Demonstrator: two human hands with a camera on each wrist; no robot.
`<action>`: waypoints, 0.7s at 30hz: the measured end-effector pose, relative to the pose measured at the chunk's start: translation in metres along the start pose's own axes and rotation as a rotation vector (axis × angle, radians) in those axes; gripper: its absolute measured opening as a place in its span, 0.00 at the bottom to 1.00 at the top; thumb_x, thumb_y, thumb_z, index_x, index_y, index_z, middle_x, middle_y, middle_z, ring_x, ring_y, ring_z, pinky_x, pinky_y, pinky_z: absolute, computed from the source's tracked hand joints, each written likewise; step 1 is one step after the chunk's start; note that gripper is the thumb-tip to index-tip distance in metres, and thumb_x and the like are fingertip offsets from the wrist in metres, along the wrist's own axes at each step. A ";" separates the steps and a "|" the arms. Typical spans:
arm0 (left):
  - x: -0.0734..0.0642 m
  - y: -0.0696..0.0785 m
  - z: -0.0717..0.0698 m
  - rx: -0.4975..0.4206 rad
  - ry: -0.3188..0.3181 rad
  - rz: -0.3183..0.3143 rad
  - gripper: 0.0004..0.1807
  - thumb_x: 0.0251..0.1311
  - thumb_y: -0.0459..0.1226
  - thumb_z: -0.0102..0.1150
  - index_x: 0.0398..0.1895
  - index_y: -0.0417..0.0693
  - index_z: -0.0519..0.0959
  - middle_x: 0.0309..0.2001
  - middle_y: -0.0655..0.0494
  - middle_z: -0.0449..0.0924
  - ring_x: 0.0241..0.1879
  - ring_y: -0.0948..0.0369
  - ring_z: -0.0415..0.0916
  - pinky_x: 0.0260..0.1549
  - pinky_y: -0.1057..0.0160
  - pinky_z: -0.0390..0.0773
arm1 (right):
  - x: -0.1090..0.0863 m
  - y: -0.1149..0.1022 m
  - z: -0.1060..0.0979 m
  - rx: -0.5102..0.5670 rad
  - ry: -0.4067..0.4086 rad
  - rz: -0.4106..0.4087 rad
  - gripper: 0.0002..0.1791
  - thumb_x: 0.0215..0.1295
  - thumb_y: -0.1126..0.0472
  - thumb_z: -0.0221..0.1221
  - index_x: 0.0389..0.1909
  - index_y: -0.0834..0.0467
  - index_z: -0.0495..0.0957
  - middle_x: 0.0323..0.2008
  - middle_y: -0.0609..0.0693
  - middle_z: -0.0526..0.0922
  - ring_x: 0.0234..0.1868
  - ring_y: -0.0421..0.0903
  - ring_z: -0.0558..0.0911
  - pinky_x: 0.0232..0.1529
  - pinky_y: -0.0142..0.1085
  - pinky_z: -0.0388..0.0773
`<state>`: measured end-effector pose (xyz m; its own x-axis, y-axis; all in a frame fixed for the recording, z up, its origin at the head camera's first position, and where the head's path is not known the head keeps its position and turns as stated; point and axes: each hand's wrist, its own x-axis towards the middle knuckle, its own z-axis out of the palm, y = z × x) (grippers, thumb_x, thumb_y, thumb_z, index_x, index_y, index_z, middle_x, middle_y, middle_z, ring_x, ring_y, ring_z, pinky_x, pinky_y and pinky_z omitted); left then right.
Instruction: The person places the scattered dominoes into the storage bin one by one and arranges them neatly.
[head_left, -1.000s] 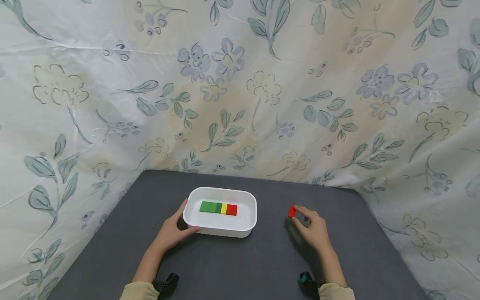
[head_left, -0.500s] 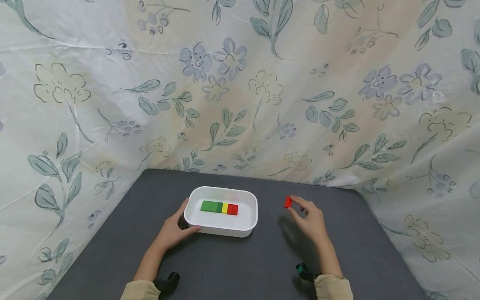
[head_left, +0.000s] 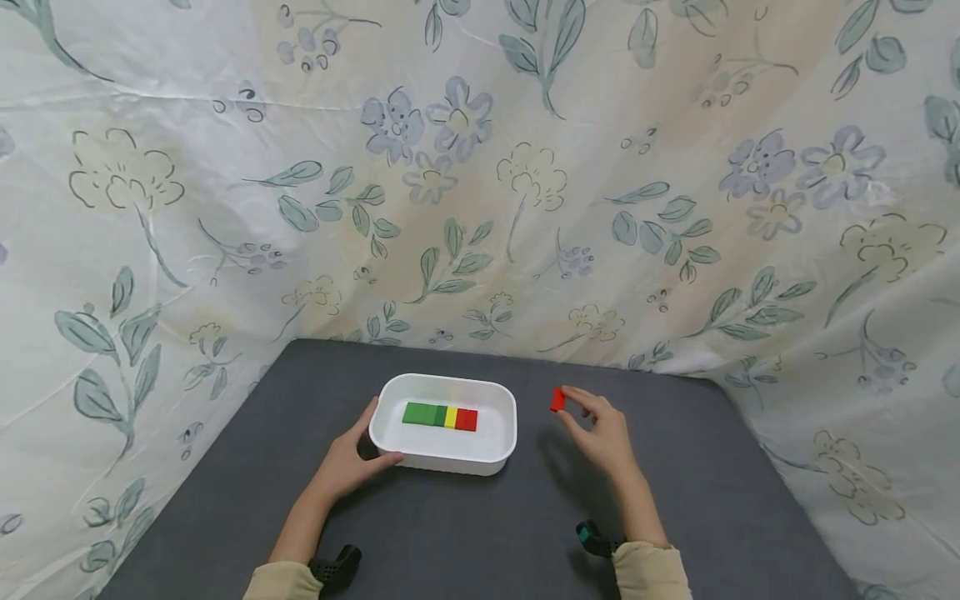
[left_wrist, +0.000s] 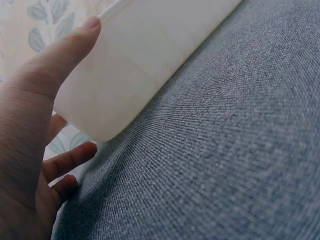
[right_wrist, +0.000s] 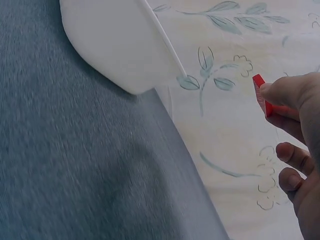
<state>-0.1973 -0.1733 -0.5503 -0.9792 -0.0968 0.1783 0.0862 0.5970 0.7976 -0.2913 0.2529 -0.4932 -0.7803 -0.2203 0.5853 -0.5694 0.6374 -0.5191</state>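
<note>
A white rectangular plastic container [head_left: 450, 465] stands on the dark grey table. My left hand [head_left: 348, 462] grips its left end, thumb along the front wall and other fingers round the corner; the left wrist view shows the thumb [left_wrist: 65, 55] at the rim. Inside lies a joined row of small flat tiles: green tiles [head_left: 420, 413], a narrow yellow tile [head_left: 451, 417] and red at the right end [head_left: 467, 420]. Right of the container my right hand [head_left: 600, 429] pinches a small flat red tile [head_left: 558, 399] between thumb and forefinger, raised above the table.
The grey tabletop [head_left: 465, 533] spreads around the container. A floral cloth [head_left: 480, 208] hangs behind the table and along both sides. Black straps with devices sit on both wrists, the left one [head_left: 337, 567] and the right one [head_left: 596, 540].
My right hand has lifted the red tile and carried it left, closer to the container. The left hand keeps its grip, and the container stays in place.
</note>
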 end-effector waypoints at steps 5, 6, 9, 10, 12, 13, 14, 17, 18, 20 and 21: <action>-0.001 0.001 0.000 0.004 0.003 -0.005 0.68 0.52 0.60 0.80 0.88 0.50 0.48 0.85 0.45 0.52 0.83 0.40 0.50 0.75 0.29 0.53 | 0.003 -0.008 0.008 0.015 -0.014 0.003 0.23 0.65 0.61 0.74 0.61 0.54 0.87 0.60 0.55 0.88 0.37 0.54 0.78 0.32 0.36 0.69; -0.002 0.001 0.000 0.003 0.003 -0.005 0.68 0.52 0.60 0.80 0.88 0.50 0.48 0.85 0.45 0.52 0.83 0.40 0.50 0.75 0.29 0.53 | 0.003 -0.009 0.010 0.017 -0.016 0.005 0.23 0.65 0.61 0.74 0.61 0.54 0.87 0.60 0.55 0.88 0.37 0.53 0.78 0.32 0.36 0.69; -0.002 0.001 -0.001 -0.001 0.005 0.000 0.68 0.52 0.59 0.80 0.88 0.50 0.48 0.85 0.45 0.52 0.83 0.40 0.51 0.75 0.29 0.53 | 0.005 -0.014 0.017 0.026 -0.029 0.000 0.23 0.65 0.60 0.74 0.61 0.54 0.87 0.60 0.54 0.87 0.37 0.53 0.78 0.33 0.35 0.69; -0.002 0.001 -0.001 -0.002 0.006 0.002 0.68 0.52 0.59 0.80 0.88 0.50 0.48 0.85 0.45 0.53 0.83 0.40 0.51 0.75 0.29 0.53 | 0.005 -0.015 0.019 0.032 -0.034 0.000 0.23 0.65 0.60 0.74 0.61 0.55 0.87 0.60 0.54 0.87 0.37 0.54 0.79 0.33 0.35 0.69; -0.002 0.000 -0.001 -0.003 0.008 0.004 0.68 0.52 0.59 0.81 0.88 0.50 0.48 0.85 0.45 0.53 0.83 0.40 0.51 0.75 0.29 0.53 | 0.006 -0.018 0.024 0.042 -0.046 -0.001 0.23 0.66 0.60 0.74 0.61 0.55 0.87 0.60 0.54 0.87 0.38 0.56 0.79 0.33 0.35 0.69; -0.002 0.000 -0.001 0.001 0.008 0.008 0.67 0.52 0.59 0.80 0.88 0.49 0.48 0.85 0.44 0.53 0.83 0.40 0.51 0.75 0.29 0.53 | 0.006 -0.019 0.027 0.050 -0.052 -0.001 0.23 0.66 0.59 0.74 0.61 0.55 0.87 0.60 0.54 0.87 0.39 0.57 0.80 0.33 0.35 0.69; -0.002 0.000 -0.001 0.001 0.009 0.007 0.67 0.52 0.59 0.80 0.88 0.49 0.48 0.84 0.44 0.53 0.83 0.40 0.51 0.75 0.29 0.53 | 0.007 -0.020 0.029 0.058 -0.060 0.003 0.23 0.66 0.59 0.74 0.61 0.55 0.87 0.60 0.55 0.87 0.39 0.57 0.80 0.32 0.35 0.69; -0.002 0.000 -0.001 0.003 0.007 0.007 0.67 0.52 0.59 0.80 0.88 0.50 0.48 0.84 0.44 0.53 0.83 0.40 0.51 0.75 0.29 0.54 | 0.007 -0.023 0.036 0.064 -0.075 0.005 0.22 0.66 0.59 0.74 0.61 0.54 0.87 0.61 0.54 0.87 0.38 0.54 0.79 0.32 0.34 0.68; -0.002 -0.001 -0.001 0.003 0.006 0.006 0.67 0.52 0.59 0.80 0.88 0.50 0.48 0.85 0.44 0.53 0.83 0.40 0.51 0.75 0.29 0.54 | 0.008 -0.025 0.038 0.066 -0.078 0.004 0.22 0.66 0.59 0.74 0.61 0.54 0.87 0.60 0.54 0.87 0.38 0.52 0.79 0.32 0.34 0.68; -0.002 -0.001 0.000 0.000 0.003 0.002 0.68 0.52 0.59 0.80 0.88 0.51 0.48 0.85 0.45 0.53 0.83 0.41 0.51 0.76 0.30 0.53 | 0.009 -0.028 0.043 0.069 -0.080 -0.006 0.22 0.65 0.59 0.74 0.61 0.54 0.87 0.59 0.53 0.88 0.37 0.50 0.78 0.31 0.33 0.67; -0.001 0.000 0.000 -0.001 0.002 0.002 0.68 0.52 0.59 0.80 0.88 0.50 0.48 0.85 0.45 0.53 0.83 0.41 0.51 0.76 0.30 0.53 | 0.010 -0.029 0.044 0.072 -0.078 -0.014 0.22 0.65 0.59 0.74 0.60 0.54 0.87 0.59 0.53 0.88 0.37 0.50 0.78 0.31 0.33 0.67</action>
<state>-0.1959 -0.1735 -0.5509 -0.9785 -0.0974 0.1816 0.0886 0.5965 0.7977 -0.2935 0.1993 -0.5001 -0.7883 -0.2878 0.5439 -0.5955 0.5795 -0.5564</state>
